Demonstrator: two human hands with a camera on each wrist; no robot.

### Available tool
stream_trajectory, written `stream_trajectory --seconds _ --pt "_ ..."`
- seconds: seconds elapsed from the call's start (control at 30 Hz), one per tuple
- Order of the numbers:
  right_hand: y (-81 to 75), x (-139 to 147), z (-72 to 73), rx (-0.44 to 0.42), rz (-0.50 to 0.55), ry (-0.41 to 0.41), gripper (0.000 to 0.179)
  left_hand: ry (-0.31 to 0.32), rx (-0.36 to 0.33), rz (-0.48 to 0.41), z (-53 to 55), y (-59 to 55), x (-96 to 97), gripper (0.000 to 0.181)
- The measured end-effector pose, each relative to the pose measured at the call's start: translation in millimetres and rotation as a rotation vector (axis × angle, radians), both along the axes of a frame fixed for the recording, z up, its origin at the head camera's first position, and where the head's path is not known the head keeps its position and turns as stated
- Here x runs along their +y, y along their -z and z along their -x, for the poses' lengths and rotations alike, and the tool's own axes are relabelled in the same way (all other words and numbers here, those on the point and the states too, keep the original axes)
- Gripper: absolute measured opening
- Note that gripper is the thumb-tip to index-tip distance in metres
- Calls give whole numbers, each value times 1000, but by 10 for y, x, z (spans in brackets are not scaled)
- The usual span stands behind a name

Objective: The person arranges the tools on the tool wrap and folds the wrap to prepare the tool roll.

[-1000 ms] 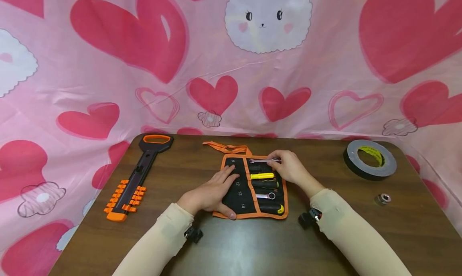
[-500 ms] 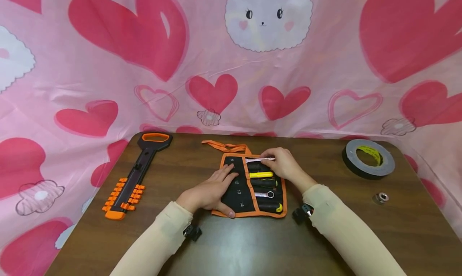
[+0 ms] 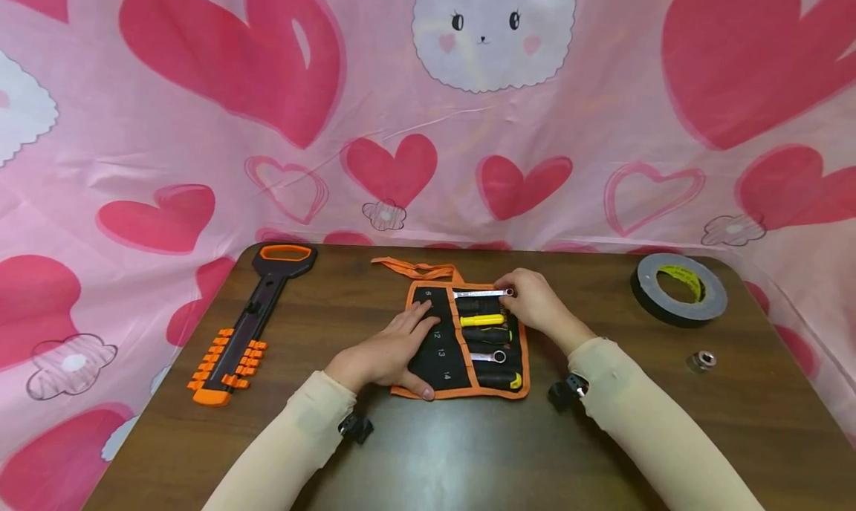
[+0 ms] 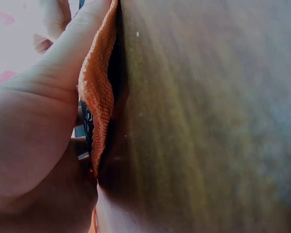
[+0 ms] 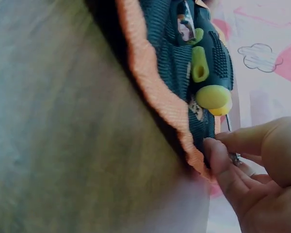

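A black tool roll point(image 3: 441, 362) with orange edging lies unrolled in the middle of the table. My left hand point(image 3: 384, 351) rests on its numbered left part, fingers spread, with the thumb on the near edge. In the topmost pocket sits a combination wrench point(image 3: 478, 294), and my right hand point(image 3: 538, 307) pinches its ring end between thumb and fingers. The right wrist view shows the fingertips point(image 5: 216, 148) around the wrench end, partly hidden. Below it the pockets hold a yellow-handled tool point(image 3: 483, 320), black-handled tools point(image 3: 487, 335) and another ring-ended wrench point(image 3: 498, 356).
On the left lies a black and orange rack point(image 3: 257, 310) with rows of orange clips. A roll of tape point(image 3: 709, 303) is at the back right, with a metal socket point(image 3: 704, 360) nearer. An orange tie strap point(image 3: 417, 269) trails behind the tool roll. Heart-printed cloth hangs behind the table.
The wrench has slid left, deeper into its pocket. My right hand went left with it, then shifted back right to its ring end. The left hand keeps its place on the roll.
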State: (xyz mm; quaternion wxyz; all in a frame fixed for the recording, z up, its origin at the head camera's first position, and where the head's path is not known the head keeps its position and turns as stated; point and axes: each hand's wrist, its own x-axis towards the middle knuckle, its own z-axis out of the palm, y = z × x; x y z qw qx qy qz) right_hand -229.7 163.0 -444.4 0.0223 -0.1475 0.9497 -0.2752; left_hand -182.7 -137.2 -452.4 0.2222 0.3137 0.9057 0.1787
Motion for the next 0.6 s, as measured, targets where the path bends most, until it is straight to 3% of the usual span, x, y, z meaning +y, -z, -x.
stream_trajectory --seconds 0.23,0.43,0.6 --pt "15 15 -7 73 -62 -15 21 1 2 7 15 -38 11 127" --pt "-31 -15 -7 56 -133 30 26 -22 1 23 11 -81 28 127" --pt "-25 -10 -36 33 -154 19 29 -24 -9 32 -19 -54 20 127"
